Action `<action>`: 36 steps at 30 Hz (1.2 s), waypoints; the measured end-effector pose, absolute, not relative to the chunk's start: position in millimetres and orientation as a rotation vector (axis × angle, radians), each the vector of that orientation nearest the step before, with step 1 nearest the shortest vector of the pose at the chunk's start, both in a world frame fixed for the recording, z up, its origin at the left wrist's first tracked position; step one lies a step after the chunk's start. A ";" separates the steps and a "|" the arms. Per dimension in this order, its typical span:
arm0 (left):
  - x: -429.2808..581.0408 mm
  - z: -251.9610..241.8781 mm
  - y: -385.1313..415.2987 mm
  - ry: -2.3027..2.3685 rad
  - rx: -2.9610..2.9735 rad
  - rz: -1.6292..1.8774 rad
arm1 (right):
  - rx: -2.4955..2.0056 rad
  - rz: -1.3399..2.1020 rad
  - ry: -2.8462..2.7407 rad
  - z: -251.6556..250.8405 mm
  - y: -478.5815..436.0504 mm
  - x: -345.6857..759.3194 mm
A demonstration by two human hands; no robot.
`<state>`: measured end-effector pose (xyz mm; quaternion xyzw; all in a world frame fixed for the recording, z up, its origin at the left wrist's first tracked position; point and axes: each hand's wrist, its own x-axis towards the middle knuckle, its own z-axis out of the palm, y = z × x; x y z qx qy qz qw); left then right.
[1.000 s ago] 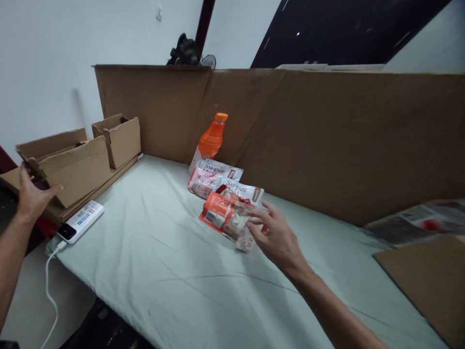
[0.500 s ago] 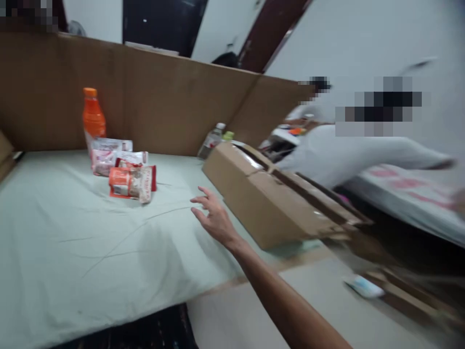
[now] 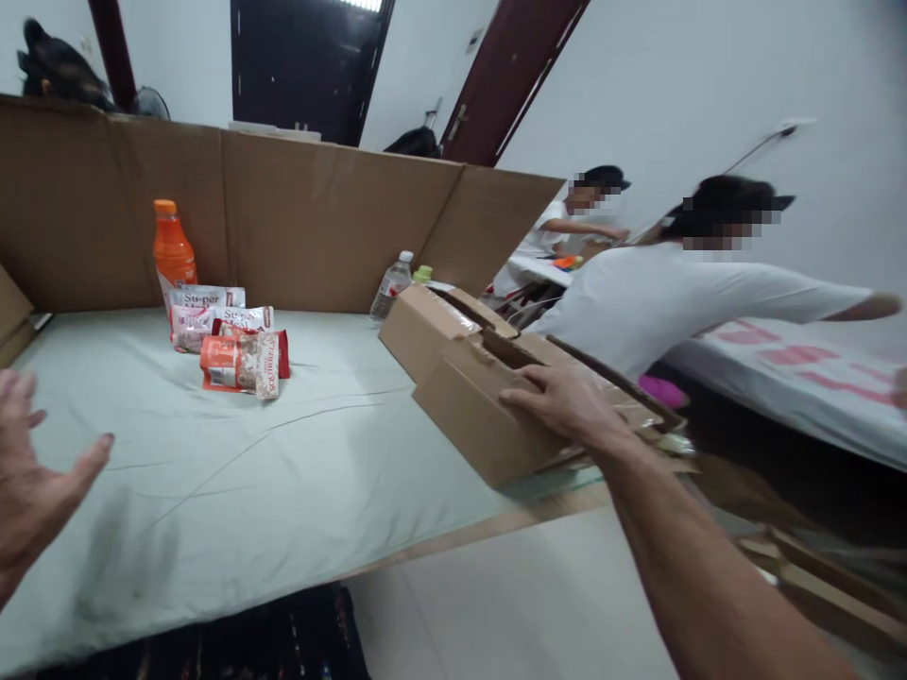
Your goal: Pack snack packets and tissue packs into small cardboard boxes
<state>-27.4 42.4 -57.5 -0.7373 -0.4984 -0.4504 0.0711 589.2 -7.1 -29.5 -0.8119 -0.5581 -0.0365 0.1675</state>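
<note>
My right hand [image 3: 567,401] is at the top edge of an open cardboard box [image 3: 482,416], its fingers bent over the rim. Part of its grip is hidden behind the hand itself. At the left edge of the view my left hand [image 3: 35,482] hovers over the table, fingers spread and holding nothing. Beyond it, on the pale green cloth [image 3: 298,510], lie several snack pouches: an orange and brown pouch [image 3: 241,364], a pink pouch [image 3: 190,331] and white pouches [image 3: 248,318]. An orange bottle [image 3: 174,250] stands upright behind them.
A tall cardboard panel [image 3: 312,217] closes off the table's back. A clear bottle [image 3: 392,288] and a green-capped bottle [image 3: 422,275] stand behind the box. To the right, a person in a white shirt [image 3: 638,297] reaches across another table. Another cardboard box [image 3: 836,586] sits low at the right.
My right hand has moved right, from above the cloth onto the cardboard box. My left hand has come into view at the left. The view has shifted slightly.
</note>
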 end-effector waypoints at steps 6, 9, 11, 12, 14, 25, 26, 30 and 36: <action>44.2 -66.9 19.6 -1.293 -2.625 -1.261 | -1.917 -0.052 -1.917 -21.7 -44.9 501.7; 56.7 -76.3 9.0 -1.235 -2.939 -1.246 | -1.532 -0.005 -2.175 -9.2 -71.6 438.4; 57.6 -84.5 3.3 -1.192 -3.152 -1.235 | -1.319 0.148 -2.352 2.3 -86.2 405.9; 56.8 -88.7 0.5 -1.205 -3.249 -1.220 | -1.234 0.276 -2.425 8.1 -91.0 395.1; 54.6 -96.4 -4.8 -1.290 -3.406 -1.190 | -1.113 0.552 -2.496 17.3 -94.1 385.5; 53.0 -111.2 -9.2 -1.472 -3.531 -1.174 | -1.322 0.358 -2.744 -5.8 -42.8 376.2; 52.6 -113.4 -9.9 -1.476 -3.525 -1.185 | -1.340 0.324 -2.818 -11.4 -38.7 365.6; 54.2 -119.6 -14.9 -1.522 -3.473 -1.214 | -1.333 0.324 -2.988 -33.4 -24.8 332.3; 53.1 -113.1 -13.0 -1.406 -3.444 -1.369 | -1.282 0.428 -2.654 -5.4 -25.8 354.7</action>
